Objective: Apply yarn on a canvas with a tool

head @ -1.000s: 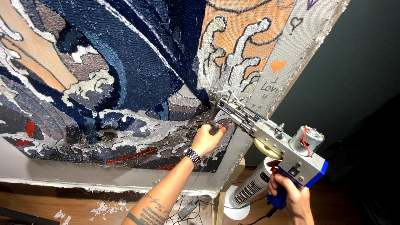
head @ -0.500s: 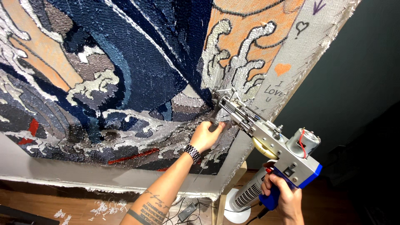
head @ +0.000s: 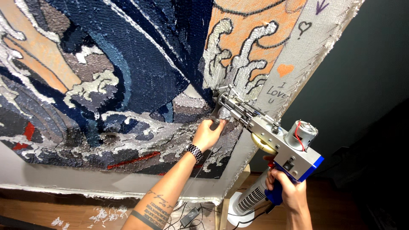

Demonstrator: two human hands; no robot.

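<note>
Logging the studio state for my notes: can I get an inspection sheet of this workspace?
Surface: stretched grey backing cloth, tufted in navy, orange and grey wave shapes.
Job's things: silver tufting gun with blue grip, tip against the cloth.
Clutter: yarn scraps on the wooden floor.
Grippers: left hand grips the gun's front handle; right hand holds the blue grip.
Cables: dark cords and a black adapter on the floor.
Surroundings: white tower fan, dark wall.
</note>
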